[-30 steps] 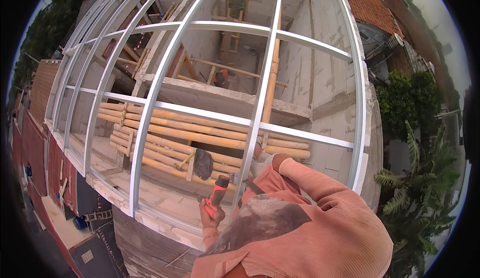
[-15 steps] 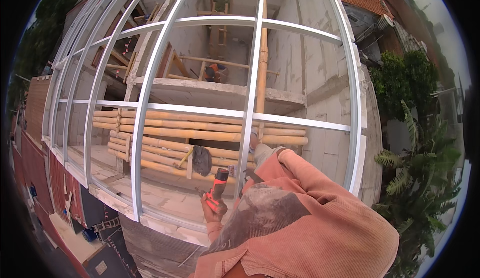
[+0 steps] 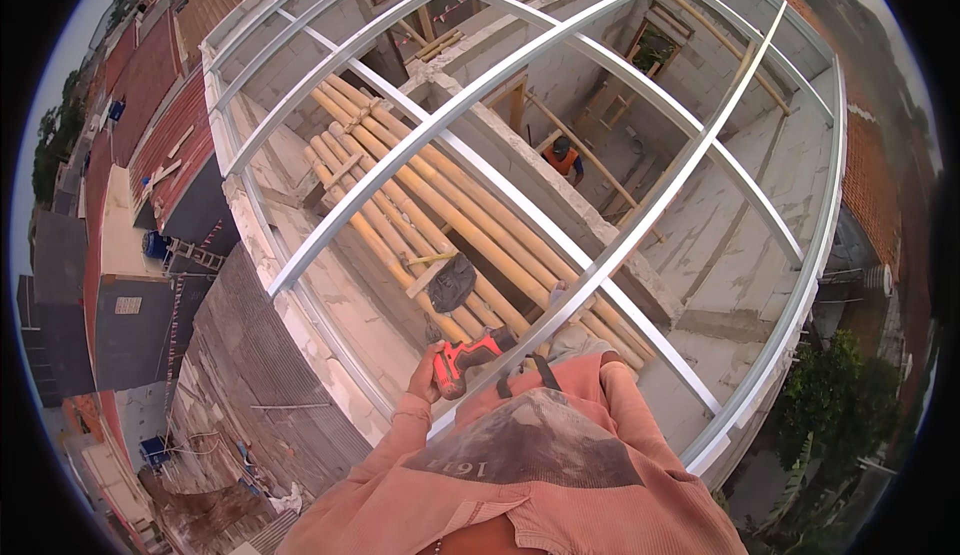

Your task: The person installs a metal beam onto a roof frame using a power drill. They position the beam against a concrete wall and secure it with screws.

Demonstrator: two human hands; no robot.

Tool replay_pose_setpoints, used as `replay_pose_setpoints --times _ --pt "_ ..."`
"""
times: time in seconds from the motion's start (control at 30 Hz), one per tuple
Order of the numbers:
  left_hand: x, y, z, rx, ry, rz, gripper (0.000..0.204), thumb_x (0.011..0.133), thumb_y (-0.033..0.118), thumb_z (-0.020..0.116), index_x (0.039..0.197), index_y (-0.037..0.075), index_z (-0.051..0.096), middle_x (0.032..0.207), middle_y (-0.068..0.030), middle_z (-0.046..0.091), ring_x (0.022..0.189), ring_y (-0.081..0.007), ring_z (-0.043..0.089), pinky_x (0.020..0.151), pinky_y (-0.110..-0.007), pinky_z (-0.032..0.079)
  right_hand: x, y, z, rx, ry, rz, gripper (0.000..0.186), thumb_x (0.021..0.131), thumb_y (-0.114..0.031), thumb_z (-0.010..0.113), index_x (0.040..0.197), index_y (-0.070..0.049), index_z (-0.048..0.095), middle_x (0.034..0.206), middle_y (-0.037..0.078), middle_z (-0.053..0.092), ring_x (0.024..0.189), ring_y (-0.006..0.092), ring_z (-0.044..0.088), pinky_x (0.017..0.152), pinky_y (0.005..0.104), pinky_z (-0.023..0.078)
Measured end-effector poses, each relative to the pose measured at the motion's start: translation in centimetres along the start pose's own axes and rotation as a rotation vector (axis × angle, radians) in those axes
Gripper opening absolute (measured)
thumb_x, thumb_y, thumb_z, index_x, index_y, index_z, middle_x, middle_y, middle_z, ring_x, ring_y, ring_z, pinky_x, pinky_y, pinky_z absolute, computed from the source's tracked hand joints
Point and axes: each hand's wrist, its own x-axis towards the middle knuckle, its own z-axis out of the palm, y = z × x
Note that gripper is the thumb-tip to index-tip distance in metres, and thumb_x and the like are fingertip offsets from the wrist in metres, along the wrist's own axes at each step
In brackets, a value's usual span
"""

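From my remote seat I'm watching pale block walls (image 3: 750,225) enclosing an unroofed building, with a grid of silvery metal beams (image 3: 600,273) spanning the space above. Below that grid, a row of long bamboo poles (image 3: 500,262) is running diagonally across the view. Deeper inside, 1 co-worker (image 3: 563,162) in an orange and dark top is standing beyond a concrete ledge. The person wearing my camera is showing a faded pink shirt (image 3: 650,455), its dark printed panel facing me. On the poles, a crumpled black bag (image 3: 453,283) is resting near a short piece of wood. Nearer to me, a red and black power drill (image 3: 462,360) is lying nearly sideways in the grip of the left hand (image 3: 424,373), its black nose pointing right and sitting just beside 1 of the beams; I cannot tell whether they're touching. Of the 2 hands, the left is wrapping closed fingers around the handle, while the right hand is hiding beyond its sleeve, so I cannot tell its state.
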Motion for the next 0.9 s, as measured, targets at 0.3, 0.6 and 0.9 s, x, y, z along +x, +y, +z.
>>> replay_pose_setpoints --times 0.3,0.6,0.9 --pt "-2.3 -0.6 1.3 0.001 0.033 0.000 0.039 0.095 0.038 0.066 0.113 0.003 0.063 0.096 -0.0109 0.073 0.077 -0.0203 0.073 0.070 -0.036 0.063 2.6 -2.1 -0.9 -0.119 -0.075 -0.100 0.019 0.088 -0.015 0.061 0.101 -0.004 0.070 0.098 0.020 0.070 0.095 0.0409 0.067 0.075 0.0454 0.054" --pt "-2.5 -1.4 1.3 -0.031 0.044 -0.016 0.041 0.092 0.037 0.068 0.116 0.005 0.060 0.097 -0.0107 0.071 0.081 -0.0210 0.072 0.073 -0.038 0.063 4.7 -5.3 -1.3 -0.152 -0.119 -0.185 0.018 0.089 -0.013 0.061 0.102 -0.004 0.070 0.098 0.019 0.070 0.095 0.0404 0.067 0.075 0.0451 0.054" --pt "-2.8 0.8 4.5 0.328 0.258 0.285 0.058 0.084 0.033 0.079 0.130 0.009 0.053 0.110 -0.0067 0.068 0.095 -0.0194 0.069 0.082 -0.041 0.059 -6.9 -3.7 -7.5 -0.309 0.091 -0.537 0.018 0.089 -0.011 0.061 0.102 -0.003 0.070 0.098 0.019 0.070 0.095 0.0399 0.067 0.074 0.0448 0.054"
